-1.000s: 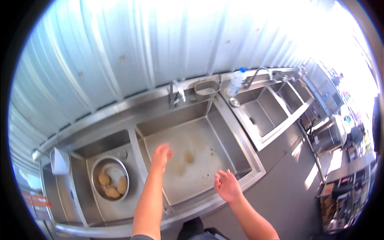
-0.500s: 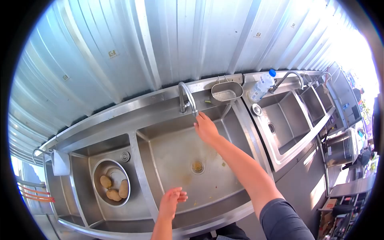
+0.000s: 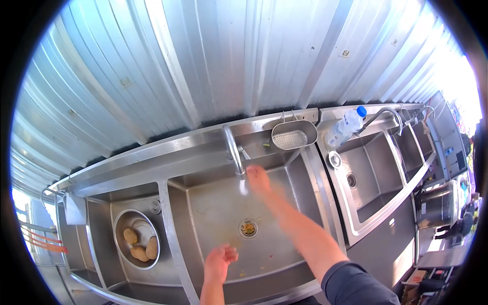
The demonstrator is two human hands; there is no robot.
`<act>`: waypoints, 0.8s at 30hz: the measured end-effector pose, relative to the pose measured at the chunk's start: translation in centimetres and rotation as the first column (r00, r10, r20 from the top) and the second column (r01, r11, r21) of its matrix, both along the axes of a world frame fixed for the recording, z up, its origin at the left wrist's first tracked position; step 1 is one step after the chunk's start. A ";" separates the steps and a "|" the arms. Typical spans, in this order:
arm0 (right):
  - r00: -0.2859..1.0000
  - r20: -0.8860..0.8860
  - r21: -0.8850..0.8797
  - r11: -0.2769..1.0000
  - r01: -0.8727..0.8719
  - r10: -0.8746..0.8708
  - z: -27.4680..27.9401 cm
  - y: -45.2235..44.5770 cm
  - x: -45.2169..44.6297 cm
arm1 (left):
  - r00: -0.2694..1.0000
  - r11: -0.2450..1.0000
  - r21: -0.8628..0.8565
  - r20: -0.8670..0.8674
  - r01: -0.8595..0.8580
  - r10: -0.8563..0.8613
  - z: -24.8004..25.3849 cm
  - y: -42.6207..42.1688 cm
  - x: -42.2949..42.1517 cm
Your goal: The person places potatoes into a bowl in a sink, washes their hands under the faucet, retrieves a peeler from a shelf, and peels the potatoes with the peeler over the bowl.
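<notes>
Water runs from the curved metal faucet into the large middle sink. My right hand is beside the stream, just right of the spout and below the faucet's lever. Motion smears its fingers, so I cannot make out their pose. Over the front left part of the same sink hovers my left hand, empty, its fingers loosely bent and apart from the thumb. Yellow scraps lie in the drain.
In the left sink a metal bowl holds 3 potatoes. A perforated metal basket hangs at the back rim. Right of it stand a blue-capped water bottle and a drain strainer. A white cloth hangs far left.
Water has started running from the faucet. My right hand has come off the faucet and moved down beside the stream. My left hand stays low over the sink. The view has shifted slightly.
</notes>
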State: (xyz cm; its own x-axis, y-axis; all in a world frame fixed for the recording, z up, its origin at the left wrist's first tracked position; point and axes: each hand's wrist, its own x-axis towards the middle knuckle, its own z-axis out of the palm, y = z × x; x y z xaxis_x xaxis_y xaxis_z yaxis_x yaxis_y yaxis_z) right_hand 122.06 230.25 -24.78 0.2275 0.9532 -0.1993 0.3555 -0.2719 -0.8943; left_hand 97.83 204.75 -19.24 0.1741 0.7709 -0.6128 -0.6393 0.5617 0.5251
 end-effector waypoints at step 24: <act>0.543 -0.686 -0.572 0.820 0.009 -0.485 4.1 -4.2 -2.2 | 0.836 0.922 0.287 -0.544 0.261 -0.067 0.2 20.2 14.1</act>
